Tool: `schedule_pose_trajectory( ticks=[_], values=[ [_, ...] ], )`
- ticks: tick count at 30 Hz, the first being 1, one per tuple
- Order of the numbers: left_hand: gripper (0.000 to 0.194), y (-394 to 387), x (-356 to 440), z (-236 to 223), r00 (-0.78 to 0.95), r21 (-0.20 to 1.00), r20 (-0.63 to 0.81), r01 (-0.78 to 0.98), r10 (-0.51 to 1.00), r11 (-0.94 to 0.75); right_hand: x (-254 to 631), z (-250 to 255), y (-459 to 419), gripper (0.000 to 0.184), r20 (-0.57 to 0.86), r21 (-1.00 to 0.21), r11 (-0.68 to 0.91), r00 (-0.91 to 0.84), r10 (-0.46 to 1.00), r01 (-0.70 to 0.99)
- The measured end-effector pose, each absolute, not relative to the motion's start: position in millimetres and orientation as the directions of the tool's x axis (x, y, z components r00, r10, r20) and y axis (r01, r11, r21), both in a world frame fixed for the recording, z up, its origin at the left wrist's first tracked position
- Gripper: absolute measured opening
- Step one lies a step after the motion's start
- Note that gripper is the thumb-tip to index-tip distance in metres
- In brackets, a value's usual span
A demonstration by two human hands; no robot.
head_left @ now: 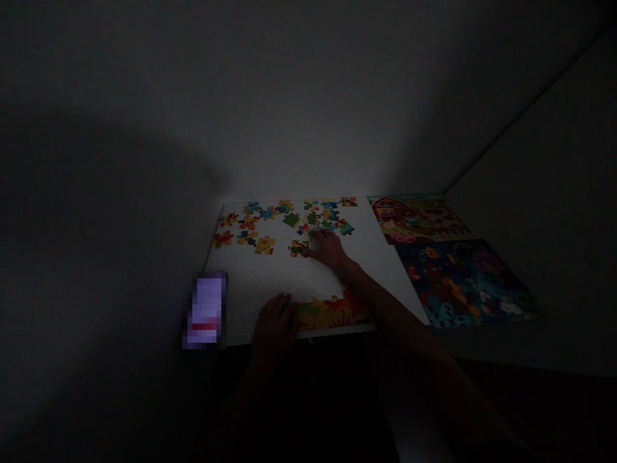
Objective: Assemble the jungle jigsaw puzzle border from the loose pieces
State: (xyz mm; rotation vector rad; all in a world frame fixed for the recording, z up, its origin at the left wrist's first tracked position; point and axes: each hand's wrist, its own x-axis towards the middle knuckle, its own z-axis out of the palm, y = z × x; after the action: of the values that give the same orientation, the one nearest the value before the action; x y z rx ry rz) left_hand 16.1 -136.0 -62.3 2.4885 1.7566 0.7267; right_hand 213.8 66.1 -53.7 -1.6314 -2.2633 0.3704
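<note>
The scene is very dark. A white table (pixel 270 283) carries several loose colourful puzzle pieces (pixel 289 222) scattered along its far side. My right hand (pixel 328 247) reaches out over them, fingers on a piece near the middle of the scatter; its grip is hard to make out. My left hand (pixel 274 321) rests at the near edge, fingers lying on the left end of a joined strip of puzzle (pixel 332 312) in yellow, orange and green.
Two finished puzzle pictures lie to the right: a farm scene (pixel 419 218) and a dark blue one (pixel 463 280). A lit phone screen (pixel 206 308) stands at the table's near left corner. Walls close in behind and to the right.
</note>
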Motion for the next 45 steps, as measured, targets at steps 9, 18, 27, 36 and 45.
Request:
schedule_pose_trajectory(
  ticks=[9,18,27,36,45],
  values=[
    [0.026,-134.6,15.6,-64.9,0.292,0.222,0.441,0.881,0.849,-0.418,212.9,-44.9,60.1,0.085,0.026,-0.373,0.310,-0.324,0.946,0.875],
    [0.026,-133.6,13.9,-66.9,0.295,0.226,0.500,0.864,0.814,-0.451,218.7,-39.5,64.7,0.073,-0.062,-0.403,0.308,-0.362,0.930,0.862],
    [0.026,-133.0,13.7,-69.9,0.294,0.201,0.518,0.871,0.803,-0.449,232.7,-51.0,66.3,0.064,-0.010,-0.433,0.397,-0.444,0.896,0.809],
    [0.025,-133.5,15.0,-64.2,0.302,0.193,0.516,0.871,0.801,-0.453,246.0,-54.0,50.6,0.056,0.071,-0.456,0.474,-0.499,0.863,0.754],
    [0.025,-133.6,14.5,-65.4,0.301,0.205,0.516,0.866,0.802,-0.457,227.5,-46.5,57.0,0.078,-0.002,-0.418,0.452,-0.498,0.867,0.788]
  ],
)
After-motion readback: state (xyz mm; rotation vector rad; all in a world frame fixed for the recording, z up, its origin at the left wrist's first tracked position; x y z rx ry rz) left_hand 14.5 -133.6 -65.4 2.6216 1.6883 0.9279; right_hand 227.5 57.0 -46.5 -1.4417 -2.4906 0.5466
